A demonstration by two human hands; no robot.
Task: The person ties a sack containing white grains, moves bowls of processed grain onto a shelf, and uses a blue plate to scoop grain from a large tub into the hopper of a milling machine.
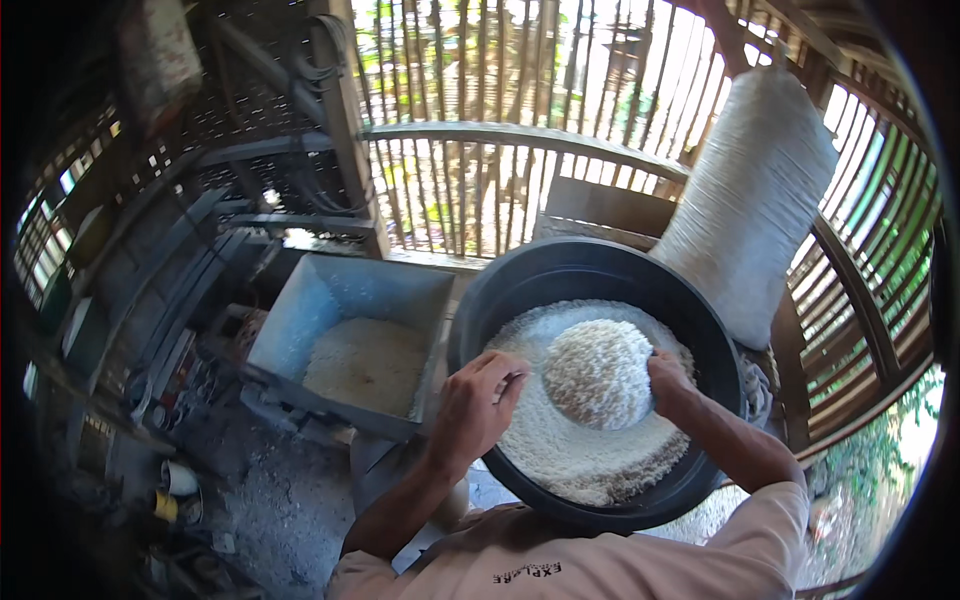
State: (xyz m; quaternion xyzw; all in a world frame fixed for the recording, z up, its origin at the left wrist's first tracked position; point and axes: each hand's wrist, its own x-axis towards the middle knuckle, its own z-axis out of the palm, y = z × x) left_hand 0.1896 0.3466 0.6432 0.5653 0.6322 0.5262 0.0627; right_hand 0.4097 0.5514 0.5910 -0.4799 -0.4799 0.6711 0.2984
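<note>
A large round black plastic tub (pixel 592 262) stands before me, partly filled with pale grain that looks like rice (pixel 570 465). Over that grain, my right hand (pixel 671 381) grips the right rim of a round bowl, which is heaped with the same grain (pixel 600 373); the bowl itself is mostly hidden by its load. My left hand (pixel 484 394) is raised at the tub's left side, fingers curled and thumb close to the fingertips. Whether anything is pinched there cannot be told. It does not touch the bowl.
A square metal hopper (pixel 289 322) with grain inside stands left of the tub. A tall, full white woven sack (pixel 750 195) leans at the right behind it. Slatted wooden walls (pixel 517 135) enclose the space. White and yellow containers (pixel 166 506) lie at the lower left.
</note>
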